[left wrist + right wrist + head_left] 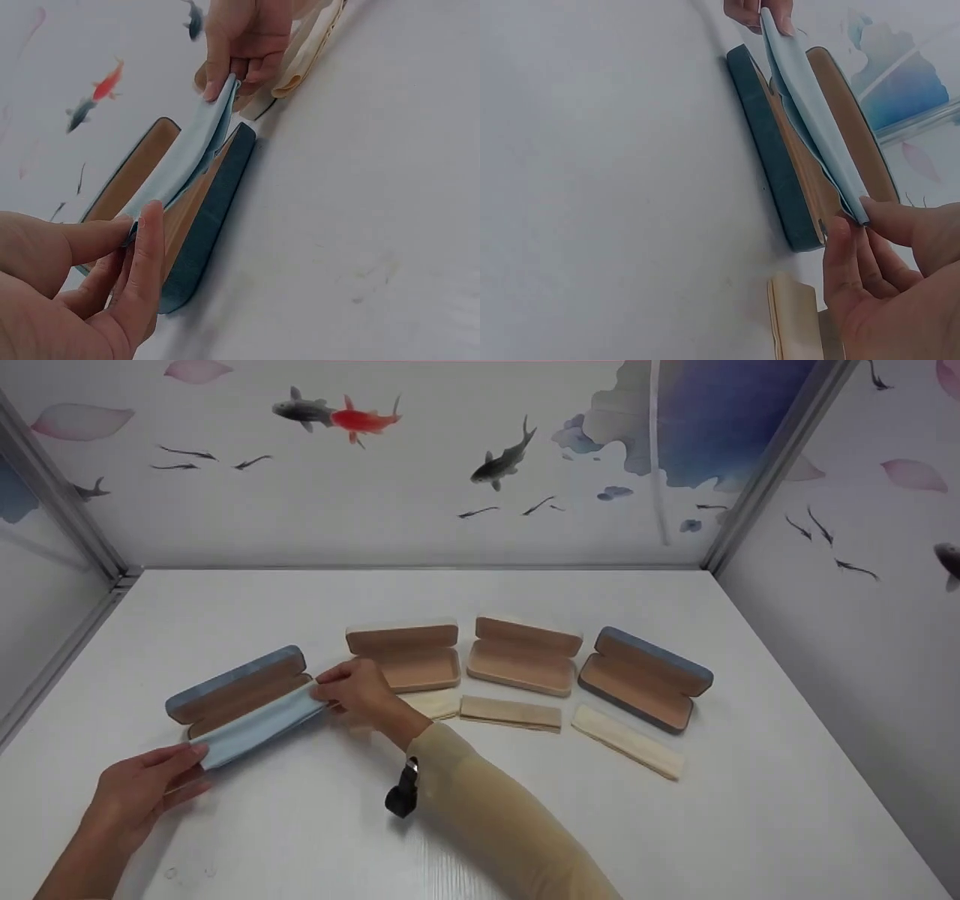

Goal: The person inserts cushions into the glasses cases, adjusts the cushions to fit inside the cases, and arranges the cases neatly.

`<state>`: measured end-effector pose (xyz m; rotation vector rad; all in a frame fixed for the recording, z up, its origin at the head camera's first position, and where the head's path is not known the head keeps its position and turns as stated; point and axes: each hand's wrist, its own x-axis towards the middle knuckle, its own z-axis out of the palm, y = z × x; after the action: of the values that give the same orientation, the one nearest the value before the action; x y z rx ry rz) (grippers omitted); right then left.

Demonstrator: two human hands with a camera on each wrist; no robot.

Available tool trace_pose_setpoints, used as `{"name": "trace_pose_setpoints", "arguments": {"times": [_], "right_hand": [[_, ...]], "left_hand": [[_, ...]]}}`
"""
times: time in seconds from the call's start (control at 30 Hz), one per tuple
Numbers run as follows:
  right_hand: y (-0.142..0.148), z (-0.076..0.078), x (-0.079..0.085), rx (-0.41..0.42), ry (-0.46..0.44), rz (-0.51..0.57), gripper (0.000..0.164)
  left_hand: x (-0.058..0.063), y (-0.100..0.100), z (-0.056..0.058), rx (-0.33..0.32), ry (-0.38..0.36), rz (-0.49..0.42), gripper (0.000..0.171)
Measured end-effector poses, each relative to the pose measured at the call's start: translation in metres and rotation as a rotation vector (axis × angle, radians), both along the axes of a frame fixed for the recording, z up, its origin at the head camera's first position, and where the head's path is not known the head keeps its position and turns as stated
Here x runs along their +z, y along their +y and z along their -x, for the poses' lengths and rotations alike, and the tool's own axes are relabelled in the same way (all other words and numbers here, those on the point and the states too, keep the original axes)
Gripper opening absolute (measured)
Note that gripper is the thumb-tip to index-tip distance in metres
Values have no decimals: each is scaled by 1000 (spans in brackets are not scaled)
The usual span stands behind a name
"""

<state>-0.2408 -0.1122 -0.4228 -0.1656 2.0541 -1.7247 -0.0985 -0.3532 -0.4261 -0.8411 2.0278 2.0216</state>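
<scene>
A folded light blue cloth (262,727) is stretched between both hands, just above an open blue glasses case (236,679) at the left of the table. My left hand (146,787) pinches its near left end between thumb and fingers. The other end is pinched by my right hand (364,694). In the left wrist view the cloth (187,146) hangs over the tan inside of the case (214,217), its folded layers parting a little along the lower edge. The right wrist view shows the cloth (810,105) held lengthwise along the case.
Three more open glasses cases stand in an arc: a pale one (409,671), another pale one (521,667) and a blue one (645,690). Before them lie a cream cloth (435,705), partly behind my right arm, a beige cloth (510,714) and another cream cloth (630,742).
</scene>
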Motion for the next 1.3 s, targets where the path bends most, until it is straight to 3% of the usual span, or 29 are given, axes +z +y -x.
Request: {"name": "trace_pose_setpoints", "arguments": {"times": [0.27, 0.47, 0.7, 0.9, 1.0, 1.3], "right_hand": [[-16, 4, -1, -78, 28, -19, 5], [-23, 7, 0, -83, 88, -70, 7], [-29, 8, -3, -78, 139, -142, 7], [-30, 8, -7, -65, 217, -171, 6], [-30, 9, -8, -57, 258, -184, 5], [-30, 9, -9, -50, 280, -177, 5]], "left_hand": [[3, -5, 7, 46, 14, -3, 81], [1, -10, 10, 49, 33, -6, 74], [-3, -10, 15, 86, 14, 34, 49], [-4, -8, 17, 94, 0, 94, 60], [-4, -7, 18, 98, -3, 120, 54], [-4, -6, 21, 107, -15, 158, 60]]}}
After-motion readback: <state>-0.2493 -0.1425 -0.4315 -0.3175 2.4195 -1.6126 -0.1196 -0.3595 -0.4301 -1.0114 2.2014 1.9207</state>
